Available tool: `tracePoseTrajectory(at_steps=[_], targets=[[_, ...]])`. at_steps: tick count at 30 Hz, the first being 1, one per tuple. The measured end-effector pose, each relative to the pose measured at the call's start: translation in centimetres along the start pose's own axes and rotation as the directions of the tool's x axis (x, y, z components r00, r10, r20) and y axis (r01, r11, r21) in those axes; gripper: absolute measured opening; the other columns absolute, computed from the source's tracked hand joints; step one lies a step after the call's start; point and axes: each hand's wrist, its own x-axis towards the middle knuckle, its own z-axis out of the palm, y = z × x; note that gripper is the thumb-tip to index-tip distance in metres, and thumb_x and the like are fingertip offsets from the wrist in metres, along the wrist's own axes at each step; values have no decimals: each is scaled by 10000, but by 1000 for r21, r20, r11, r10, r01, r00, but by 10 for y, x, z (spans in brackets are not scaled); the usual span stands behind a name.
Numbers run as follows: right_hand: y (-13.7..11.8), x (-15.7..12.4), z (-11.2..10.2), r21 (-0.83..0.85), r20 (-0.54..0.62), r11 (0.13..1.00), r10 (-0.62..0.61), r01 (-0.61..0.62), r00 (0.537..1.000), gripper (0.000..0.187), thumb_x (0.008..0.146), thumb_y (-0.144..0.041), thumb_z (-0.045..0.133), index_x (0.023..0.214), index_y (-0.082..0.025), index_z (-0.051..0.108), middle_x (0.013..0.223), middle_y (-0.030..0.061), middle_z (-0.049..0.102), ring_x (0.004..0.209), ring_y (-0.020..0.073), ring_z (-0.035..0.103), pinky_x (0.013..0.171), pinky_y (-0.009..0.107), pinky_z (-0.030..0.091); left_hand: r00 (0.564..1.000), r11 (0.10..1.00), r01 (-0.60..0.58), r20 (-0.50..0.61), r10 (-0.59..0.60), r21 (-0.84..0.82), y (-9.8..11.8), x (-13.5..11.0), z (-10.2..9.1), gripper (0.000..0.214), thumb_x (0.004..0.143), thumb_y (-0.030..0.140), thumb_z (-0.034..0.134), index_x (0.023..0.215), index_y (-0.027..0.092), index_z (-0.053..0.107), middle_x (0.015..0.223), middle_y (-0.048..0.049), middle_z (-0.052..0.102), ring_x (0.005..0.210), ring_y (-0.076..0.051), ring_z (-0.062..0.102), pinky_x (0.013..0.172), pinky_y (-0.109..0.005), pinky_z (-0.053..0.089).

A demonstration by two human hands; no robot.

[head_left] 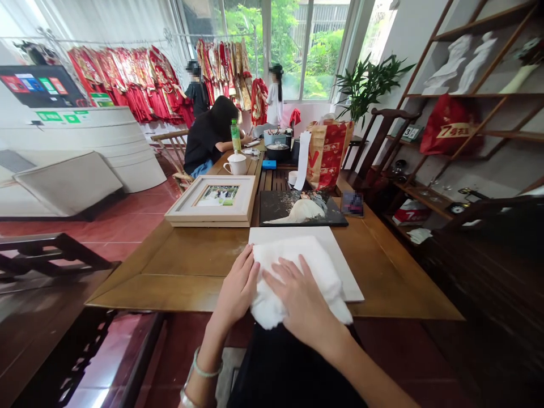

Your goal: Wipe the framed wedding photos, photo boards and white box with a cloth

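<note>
A white cloth (312, 258) lies bunched over a flat white board (346, 283) at the near edge of the wooden table, and part of it hangs over that edge. My right hand (300, 294) rests on top of the cloth, fingers spread and flat. At the left side of the board and cloth is my left hand (238, 283), its fingers stretched out and touching that edge. Beyond the board lie a dark wedding photo panel (293, 211) and, to its left, a pale wooden picture frame (212, 198) holding a photo.
The wooden table (178, 266) carries a white lidded cup (236, 164), a green bottle (235, 135) and a red-and-brown paper bag (327, 156) farther back. A person in black (212, 133) sits at its far left. Shelves (463, 96) stand to the right.
</note>
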Motion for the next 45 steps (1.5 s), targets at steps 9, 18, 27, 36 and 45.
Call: tracePoseTrajectory(at_steps=[9,18,27,36,45], targets=[[30,-6,-17,105,39,992,66,-69,997,707,566,-45,456,1249,-197,558,1275,86,561,1238,218,423,1137,488,106,1000,999,1,-26,-2,-34,0,0,2,394,968,392,317,1278,189,451,1423,-106,462,1353,-204,381,1121,-416,307],[30,38,-10,-61,5,994,94,-94,996,589,639,-32,497,1208,-159,581,1234,129,562,1221,271,422,1100,531,184,1000,999,17,-9,-17,44,2,2,1,480,978,404,245,1379,179,384,1445,-98,440,1354,-198,377,1123,-411,305],[2,-38,-24,89,97,993,-81,72,992,663,613,-36,460,1238,-234,556,1279,41,572,1326,233,325,1156,483,29,1000,999,27,4,-27,41,5,2,1,537,970,452,238,1397,151,359,1468,-112,405,1365,-210,359,1123,-422,301],[68,14,-14,-65,-73,970,231,-236,970,733,596,23,425,1282,-209,538,1425,34,468,1379,313,234,1091,648,90,997,988,69,-47,-63,140,16,6,13,526,973,429,255,1381,126,389,1453,-134,421,1395,-247,300,1121,-464,295],[31,-9,-8,-69,-12,997,38,-39,999,718,588,8,462,1278,-179,531,1440,95,444,1384,292,237,1116,598,68,995,994,-79,-54,83,78,11,0,19,536,980,397,287,1456,158,230,1539,-127,257,1440,-224,158,1152,-457,234]])
